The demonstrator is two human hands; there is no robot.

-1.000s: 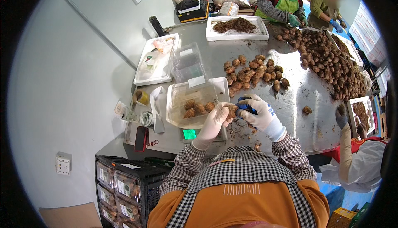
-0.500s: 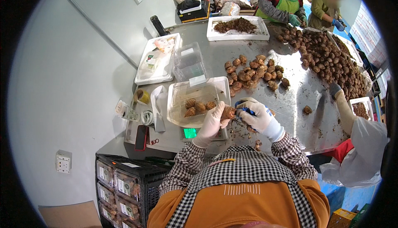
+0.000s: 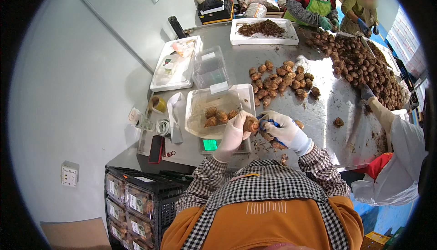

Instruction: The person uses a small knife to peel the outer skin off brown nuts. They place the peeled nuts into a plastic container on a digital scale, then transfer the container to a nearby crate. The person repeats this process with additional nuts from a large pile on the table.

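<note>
left hand (image 3: 234, 134) clamped on tuber (image 3: 251, 124), 3 o'clock of tray (image 3: 196, 118) | right hand (image 3: 284, 129) closed on blue tool (image 3: 272, 123) against it | risk: blade slips off round tuber, likely nicks left glove

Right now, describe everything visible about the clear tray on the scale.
The clear tray is a shallow rectangular container of see-through plastic with rounded corners. It sits level on a scale with a green display, at the steel table's near edge. A few brown tubers lie inside. The gloved left hand, holding another tuber, is at its near right corner.
</note>
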